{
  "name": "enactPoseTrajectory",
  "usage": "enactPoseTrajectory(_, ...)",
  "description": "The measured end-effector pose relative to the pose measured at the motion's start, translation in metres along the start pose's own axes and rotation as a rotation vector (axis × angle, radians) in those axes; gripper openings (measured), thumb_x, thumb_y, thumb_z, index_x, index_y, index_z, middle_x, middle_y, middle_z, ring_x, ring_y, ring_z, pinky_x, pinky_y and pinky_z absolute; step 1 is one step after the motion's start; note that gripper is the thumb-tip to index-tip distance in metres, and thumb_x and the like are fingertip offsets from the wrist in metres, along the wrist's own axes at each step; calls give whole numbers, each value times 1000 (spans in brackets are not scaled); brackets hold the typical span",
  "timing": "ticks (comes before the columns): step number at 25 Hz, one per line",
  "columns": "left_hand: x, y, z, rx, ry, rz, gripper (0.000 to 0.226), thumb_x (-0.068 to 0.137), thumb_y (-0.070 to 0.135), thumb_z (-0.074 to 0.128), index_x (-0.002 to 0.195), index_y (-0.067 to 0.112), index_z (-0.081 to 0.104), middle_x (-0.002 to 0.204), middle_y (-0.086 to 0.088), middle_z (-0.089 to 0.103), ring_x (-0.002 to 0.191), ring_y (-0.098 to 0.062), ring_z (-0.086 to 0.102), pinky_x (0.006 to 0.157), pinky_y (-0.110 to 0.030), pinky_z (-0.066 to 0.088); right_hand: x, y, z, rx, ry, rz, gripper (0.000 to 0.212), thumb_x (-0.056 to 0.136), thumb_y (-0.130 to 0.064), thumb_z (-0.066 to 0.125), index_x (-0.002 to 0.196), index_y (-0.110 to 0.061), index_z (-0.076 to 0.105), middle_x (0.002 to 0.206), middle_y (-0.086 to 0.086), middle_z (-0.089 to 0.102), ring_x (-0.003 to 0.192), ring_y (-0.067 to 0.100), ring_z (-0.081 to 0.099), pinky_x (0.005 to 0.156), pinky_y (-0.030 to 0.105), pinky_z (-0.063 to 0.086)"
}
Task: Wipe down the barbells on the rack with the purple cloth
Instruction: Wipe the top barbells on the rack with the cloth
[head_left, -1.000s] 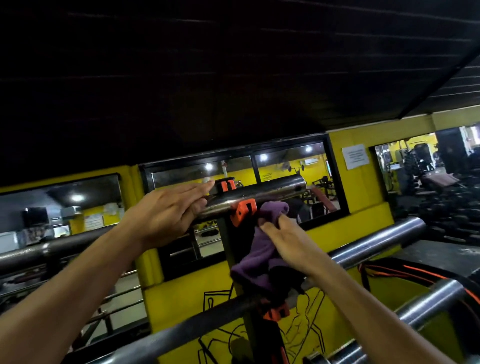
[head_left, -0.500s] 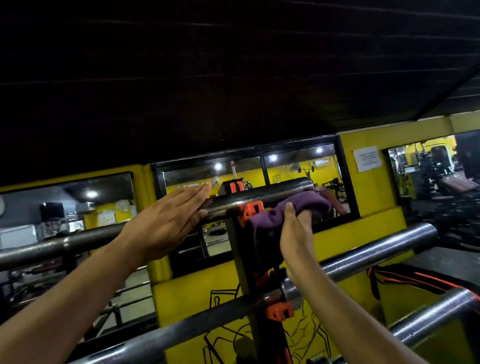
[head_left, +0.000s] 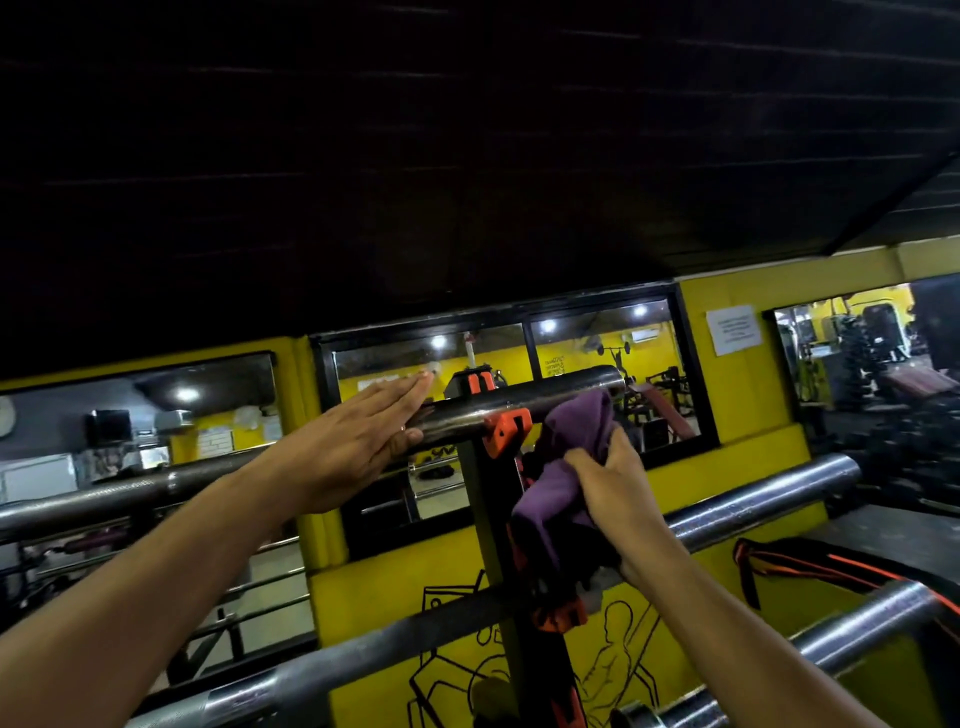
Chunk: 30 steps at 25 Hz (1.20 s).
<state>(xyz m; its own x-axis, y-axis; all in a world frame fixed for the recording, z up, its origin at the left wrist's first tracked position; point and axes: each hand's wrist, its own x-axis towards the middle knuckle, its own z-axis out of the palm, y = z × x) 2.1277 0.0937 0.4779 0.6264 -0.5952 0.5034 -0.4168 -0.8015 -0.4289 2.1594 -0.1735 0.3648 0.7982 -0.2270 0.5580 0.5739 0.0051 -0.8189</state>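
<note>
here, top barbell seated in orange hook of rack. left hand laid flat on it, fingers straight. purple cloth bunched in right hand, pressed under bar's right end.

Black upright rack with orange hooks, carrying three steel barbells: top barbell on the upper hook, middle barbell below, lowest barbell nearest the camera.
</note>
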Motion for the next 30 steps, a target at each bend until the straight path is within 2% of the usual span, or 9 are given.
enactPoseTrajectory(2,-7,-9,1,-25,2,9,67,93,70,3,150,45,-21,157,28,-22,145,9,-16,117,-19,0,-7,-9,12,71,-41,17,30,98,-13,54,124,-28,49,112,1,66,98,16,67,76,31,58)
enactPoseTrajectory(6,-12,-4,-1,-43,9,4,64,99,58,15,151,44,-21,150,35,-28,135,21,-24,107,-4,-10,-20,-19,21,-209,-187,-132,27,99,-18,56,123,-30,53,110,-6,66,99,8,64,87,29,56)
enactPoseTrajectory(9,-12,-5,-4,-81,-22,21,65,101,54,18,155,35,-14,160,23,-19,141,15,-19,108,-4,-9,-14,-49,-10,-384,-209,-211,25,97,-19,60,117,-34,57,104,-10,67,93,3,64,70,12,48)
enactPoseTrajectory(14,-26,-15,-14,-106,-58,37,69,94,62,10,153,38,-15,160,21,-18,145,4,-14,117,-22,1,13,-98,6,-1013,-231,-358,20,91,-37,54,109,-36,62,105,-2,61,93,20,61,85,43,53)
enactPoseTrajectory(18,-54,-27,-21,-82,-95,26,63,100,54,15,153,40,-17,156,25,-21,139,5,-7,112,-22,9,21,-130,24,-1363,-332,-253,8,89,-32,55,82,-28,53,97,0,61,90,24,59,80,37,48)
enactPoseTrajectory(20,-85,-47,-26,-10,-99,68,63,102,52,16,152,39,-17,155,23,-22,139,4,-13,109,-14,-4,10,-140,38,-1435,-353,-157,15,91,-32,56,79,-26,51,97,4,62,88,24,57,75,34,42)
enactPoseTrajectory(24,-111,-81,-26,78,-134,107,75,81,75,-12,149,45,-22,158,22,-23,144,-2,-17,112,-17,-11,-22,-119,24,-1149,-19,-158,22,94,-39,54,111,-27,59,107,2,65,90,25,61,78,37,50)
enactPoseTrajectory(27,-121,-99,-22,90,-108,126,73,83,72,-11,151,45,-18,159,23,-20,145,-1,-13,118,-22,-2,-69,-67,57,-407,334,-218,37,96,-35,52,132,-27,53,118,2,62,100,22,61,83,38,51)
enactPoseTrajectory(30,-118,-98,-20,76,-69,140,67,90,65,-2,153,43,-15,160,23,-16,148,-1,-6,122,-26,9,-93,-17,121,167,382,52,49,103,-46,46,149,-32,39,131,4,60,112,24,63,97,46,54)
